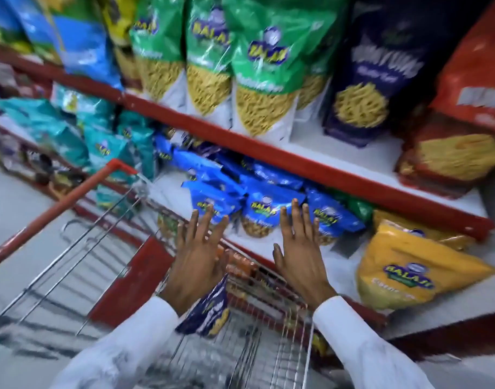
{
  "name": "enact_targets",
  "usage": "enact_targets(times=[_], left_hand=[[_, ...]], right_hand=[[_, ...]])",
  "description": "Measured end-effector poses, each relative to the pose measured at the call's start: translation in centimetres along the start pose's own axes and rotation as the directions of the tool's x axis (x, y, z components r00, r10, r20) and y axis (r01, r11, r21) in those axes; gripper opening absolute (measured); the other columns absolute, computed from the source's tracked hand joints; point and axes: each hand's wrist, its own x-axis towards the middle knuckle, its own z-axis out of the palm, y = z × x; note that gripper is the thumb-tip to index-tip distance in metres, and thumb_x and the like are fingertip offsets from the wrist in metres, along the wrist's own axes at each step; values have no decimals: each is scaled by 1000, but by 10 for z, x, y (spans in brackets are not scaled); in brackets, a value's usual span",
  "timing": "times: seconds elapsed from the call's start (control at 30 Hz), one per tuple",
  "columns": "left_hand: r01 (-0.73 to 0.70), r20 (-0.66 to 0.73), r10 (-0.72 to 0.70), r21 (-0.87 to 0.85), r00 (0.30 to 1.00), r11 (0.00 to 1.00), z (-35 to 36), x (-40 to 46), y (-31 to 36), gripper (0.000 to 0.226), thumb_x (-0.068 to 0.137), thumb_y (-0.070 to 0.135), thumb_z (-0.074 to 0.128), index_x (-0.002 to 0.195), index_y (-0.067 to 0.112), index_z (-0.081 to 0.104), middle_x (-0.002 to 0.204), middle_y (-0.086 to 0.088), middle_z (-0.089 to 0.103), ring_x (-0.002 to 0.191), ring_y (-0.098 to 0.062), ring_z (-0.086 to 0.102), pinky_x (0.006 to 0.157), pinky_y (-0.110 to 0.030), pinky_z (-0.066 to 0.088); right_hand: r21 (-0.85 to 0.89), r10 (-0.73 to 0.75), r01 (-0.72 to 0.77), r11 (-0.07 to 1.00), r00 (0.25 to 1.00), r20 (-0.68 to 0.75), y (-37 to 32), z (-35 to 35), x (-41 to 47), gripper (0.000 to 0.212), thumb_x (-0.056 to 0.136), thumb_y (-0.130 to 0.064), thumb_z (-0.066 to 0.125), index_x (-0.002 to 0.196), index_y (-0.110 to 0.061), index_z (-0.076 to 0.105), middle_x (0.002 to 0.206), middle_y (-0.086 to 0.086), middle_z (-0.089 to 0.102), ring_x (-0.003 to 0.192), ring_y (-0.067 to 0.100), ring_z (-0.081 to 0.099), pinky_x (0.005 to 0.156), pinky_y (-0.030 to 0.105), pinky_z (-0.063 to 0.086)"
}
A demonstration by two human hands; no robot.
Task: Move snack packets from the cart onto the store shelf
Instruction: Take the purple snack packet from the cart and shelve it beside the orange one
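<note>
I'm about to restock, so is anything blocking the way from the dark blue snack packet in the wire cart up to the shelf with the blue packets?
Only the open left hand above the dark blue snack packet; the white shelf front is bare.

Two bare hands, long white sleeves (145, 329)
</note>
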Motion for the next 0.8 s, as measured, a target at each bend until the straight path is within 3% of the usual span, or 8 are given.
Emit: enact_targets(times=[0.1,0.2,0.37,0.47,0.57,0.63,0.77,0.8], left_hand=[[166,101,-165,-5,981,986,26,-40,-46,69,86,52,38,149,26,27,163,-13,23,149,-40,20,115,-69,24],[364,307,-339,-26,889,931,57,-78,-87,72,86,53,54,149,25,30,161,-8,28,147,-37,26,115,-63,29],[512,487,-400,-117,776,851,99,-119,-121,66,79,47,61,136,16,51,137,-10,61,126,-28,57,105,-39,49],[546,557,-394,-132,731,827,115,-124,-126,56,83,37,65,133,14,55,127,-10,67,116,-26,64,99,-36,52],[516,579,-354,-137,734,846,128,-124,-129,35,85,32,65,118,19,66,113,-7,74,101,-24,70,87,-31,55],[519,569,-353,-156,743,840,133,-124,-130,21,86,24,63,103,16,73,101,-11,77,93,-28,71,82,-34,57],[465,496,-367,-86,787,881,127,-122,-133,19,88,23,59,96,15,74,89,-11,76,87,-31,71,73,-37,55],[441,472,-359,-70,805,895,120,-120,-133,19,89,24,58,95,17,74,87,-9,76,84,-28,71,69,-34,53]], right_hand=[[58,-115,108,993,983,145,-27,47,-7,76,79,-16,65,148,-7,32,160,21,24,148,41,21,116,56,30],[92,-238,220,971,897,372,-54,103,-12,78,75,-14,66,147,-12,34,159,16,31,146,36,30,115,51,34],[57,-258,281,958,760,597,-77,181,-11,70,78,-9,65,143,-14,42,151,12,46,141,34,39,112,50,36],[87,-166,144,986,748,643,-76,205,-10,47,84,-8,57,131,-14,54,138,15,58,126,35,54,103,47,46],[48,-66,45,998,699,712,-72,219,-7,19,75,-14,64,94,-17,67,99,10,72,92,29,70,77,36,57],[43,-5,-39,998,682,732,-65,230,-12,2,75,-13,64,77,-13,63,74,9,66,71,28,68,66,33,55],[147,42,-226,963,663,747,-31,249,-31,9,80,-19,53,86,-14,59,91,27,65,88,44,65,77,52,58],[184,59,-288,940,668,742,-27,240,-33,11,82,-17,52,87,-13,62,94,26,65,89,43,65,78,50,58]])
